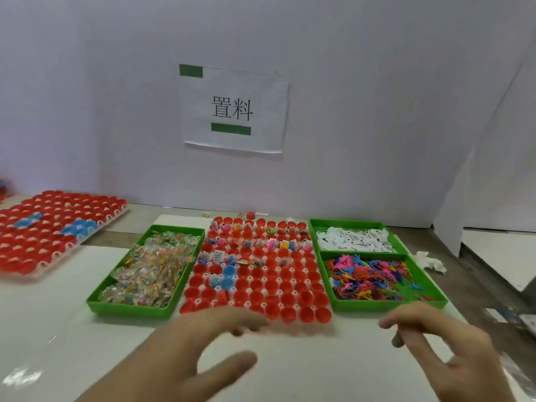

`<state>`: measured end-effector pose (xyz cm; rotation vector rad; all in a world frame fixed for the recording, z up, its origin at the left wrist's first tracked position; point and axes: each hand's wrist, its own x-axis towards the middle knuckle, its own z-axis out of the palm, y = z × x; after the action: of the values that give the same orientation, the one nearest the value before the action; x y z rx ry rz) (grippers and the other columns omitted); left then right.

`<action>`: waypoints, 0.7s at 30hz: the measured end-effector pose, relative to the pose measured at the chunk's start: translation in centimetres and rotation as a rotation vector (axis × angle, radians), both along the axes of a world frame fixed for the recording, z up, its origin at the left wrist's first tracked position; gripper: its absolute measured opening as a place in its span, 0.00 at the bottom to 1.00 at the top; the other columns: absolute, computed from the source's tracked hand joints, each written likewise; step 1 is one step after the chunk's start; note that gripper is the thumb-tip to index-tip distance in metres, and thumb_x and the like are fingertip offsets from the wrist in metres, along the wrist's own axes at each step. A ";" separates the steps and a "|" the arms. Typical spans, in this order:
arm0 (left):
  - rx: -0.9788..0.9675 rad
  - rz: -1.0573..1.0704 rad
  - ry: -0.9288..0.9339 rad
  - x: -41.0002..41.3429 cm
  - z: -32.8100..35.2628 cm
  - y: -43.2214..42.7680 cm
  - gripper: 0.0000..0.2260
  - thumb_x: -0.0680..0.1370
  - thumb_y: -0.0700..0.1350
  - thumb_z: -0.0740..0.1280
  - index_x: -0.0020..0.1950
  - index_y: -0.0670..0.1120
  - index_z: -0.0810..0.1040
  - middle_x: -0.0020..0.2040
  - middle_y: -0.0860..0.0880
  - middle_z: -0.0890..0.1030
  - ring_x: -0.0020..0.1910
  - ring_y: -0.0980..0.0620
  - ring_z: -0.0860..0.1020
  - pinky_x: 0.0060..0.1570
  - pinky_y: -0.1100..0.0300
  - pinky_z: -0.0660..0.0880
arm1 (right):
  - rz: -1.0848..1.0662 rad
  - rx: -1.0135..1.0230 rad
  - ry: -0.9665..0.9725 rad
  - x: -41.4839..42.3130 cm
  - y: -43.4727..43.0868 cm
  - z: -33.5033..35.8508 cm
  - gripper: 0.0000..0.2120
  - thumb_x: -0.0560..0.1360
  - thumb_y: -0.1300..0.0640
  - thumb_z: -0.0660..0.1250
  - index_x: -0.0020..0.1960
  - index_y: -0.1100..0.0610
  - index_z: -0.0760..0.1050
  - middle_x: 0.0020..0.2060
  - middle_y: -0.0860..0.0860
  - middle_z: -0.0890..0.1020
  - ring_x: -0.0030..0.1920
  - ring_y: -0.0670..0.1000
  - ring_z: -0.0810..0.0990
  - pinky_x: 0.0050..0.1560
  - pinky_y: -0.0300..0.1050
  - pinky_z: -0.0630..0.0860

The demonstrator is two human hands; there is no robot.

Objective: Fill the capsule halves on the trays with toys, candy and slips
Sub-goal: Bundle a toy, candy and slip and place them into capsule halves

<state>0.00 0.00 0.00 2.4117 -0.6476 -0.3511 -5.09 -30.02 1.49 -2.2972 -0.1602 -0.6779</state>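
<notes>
A tray of red capsule halves (pixel 285 288) lies in the middle of the white table; its far rows hold toys, candy and slips, its near rows are bare, and two halves are blue (pixel 227 272). A green bin of wrapped candy (pixel 150 266) sits left of it. Right of it are a green bin of white slips (pixel 353 240) and a green bin of coloured plastic toys (pixel 374 278). My left hand (pixel 185 352) hovers open at the tray's near edge. My right hand (pixel 452 346) hovers open in front of the toy bin. Neither holds anything.
A second tray of red capsule halves with some blue ones (pixel 52 227) lies at the far left. A paper sign (pixel 233 110) hangs on the white back wall. A crumpled white scrap (pixel 429 261) lies right of the bins, by a white side panel (pixel 475 198).
</notes>
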 end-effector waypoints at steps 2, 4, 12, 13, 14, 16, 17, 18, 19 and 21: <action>-0.130 0.230 -0.190 3.1 0.6 3.9 0.15 0.77 0.66 0.61 0.62 0.68 0.76 0.57 0.66 0.81 0.54 0.64 0.79 0.54 0.64 0.79 | 0.001 -0.011 -0.070 0.4 -1.6 0.4 0.19 0.72 0.75 0.71 0.37 0.50 0.83 0.30 0.42 0.81 0.31 0.42 0.81 0.38 0.28 0.74; -0.008 0.508 -0.271 7.5 0.0 6.3 0.17 0.79 0.55 0.66 0.68 0.60 0.74 0.64 0.57 0.80 0.56 0.58 0.80 0.56 0.54 0.80 | 0.005 0.015 -0.039 1.8 -3.3 0.8 0.25 0.70 0.79 0.68 0.37 0.48 0.83 0.30 0.43 0.82 0.31 0.44 0.82 0.38 0.32 0.77; 0.156 0.818 -0.380 14.1 -5.8 6.7 0.07 0.77 0.47 0.72 0.46 0.58 0.76 0.50 0.51 0.83 0.41 0.58 0.77 0.38 0.63 0.75 | 0.054 0.055 0.059 3.7 -10.5 -0.9 0.25 0.73 0.79 0.65 0.44 0.48 0.84 0.36 0.48 0.85 0.31 0.48 0.83 0.38 0.41 0.79; 0.126 0.852 -0.405 14.6 -6.0 6.4 0.11 0.77 0.46 0.73 0.40 0.58 0.74 0.44 0.53 0.83 0.37 0.60 0.76 0.34 0.65 0.71 | 0.056 0.052 0.076 4.0 -11.4 -1.3 0.26 0.72 0.79 0.64 0.45 0.48 0.84 0.36 0.49 0.85 0.31 0.48 0.83 0.37 0.39 0.79; 0.097 0.878 -0.405 14.9 -6.1 6.2 0.13 0.77 0.46 0.73 0.37 0.58 0.72 0.39 0.55 0.81 0.36 0.61 0.75 0.32 0.65 0.70 | 0.050 0.044 0.084 4.2 -12.0 -1.5 0.27 0.72 0.80 0.64 0.45 0.48 0.84 0.36 0.49 0.85 0.31 0.48 0.82 0.37 0.36 0.79; 0.037 0.908 -0.403 15.3 -6.0 5.9 0.14 0.76 0.45 0.74 0.36 0.56 0.73 0.35 0.57 0.78 0.34 0.60 0.76 0.31 0.63 0.70 | 0.029 0.047 0.095 4.9 -13.0 -2.1 0.28 0.72 0.81 0.63 0.45 0.48 0.84 0.35 0.49 0.85 0.30 0.48 0.81 0.35 0.33 0.77; 0.013 0.923 -0.411 15.5 -6.2 5.9 0.12 0.76 0.45 0.74 0.36 0.55 0.74 0.34 0.57 0.78 0.34 0.59 0.76 0.30 0.63 0.69 | 0.034 0.066 0.090 5.4 -13.3 -2.4 0.28 0.72 0.81 0.63 0.44 0.48 0.84 0.35 0.49 0.85 0.29 0.48 0.81 0.34 0.33 0.77; -0.007 0.945 -0.418 15.6 -6.2 5.9 0.10 0.76 0.45 0.74 0.37 0.54 0.76 0.35 0.57 0.78 0.34 0.59 0.76 0.29 0.64 0.68 | 0.025 0.091 0.081 6.1 -13.3 -2.5 0.28 0.72 0.80 0.64 0.44 0.47 0.84 0.34 0.49 0.85 0.29 0.48 0.80 0.34 0.34 0.77; -0.027 0.969 -0.431 15.7 -6.4 6.0 0.08 0.76 0.45 0.74 0.39 0.52 0.77 0.35 0.56 0.78 0.34 0.59 0.76 0.29 0.65 0.67 | 0.022 0.114 0.068 6.8 -13.1 -2.6 0.27 0.73 0.79 0.64 0.43 0.47 0.84 0.34 0.49 0.85 0.29 0.48 0.80 0.34 0.35 0.78; -0.046 1.018 -0.458 15.8 -6.7 6.2 0.05 0.77 0.46 0.72 0.42 0.50 0.79 0.37 0.54 0.78 0.35 0.58 0.76 0.29 0.63 0.68 | 0.018 0.161 0.053 8.6 -12.3 -2.8 0.24 0.75 0.76 0.65 0.42 0.46 0.84 0.34 0.49 0.85 0.32 0.49 0.81 0.36 0.38 0.79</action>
<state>15.75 6.20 -6.75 2.4354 0.4357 0.6348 3.49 -42.30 -1.29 -2.1544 -0.0982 -0.5980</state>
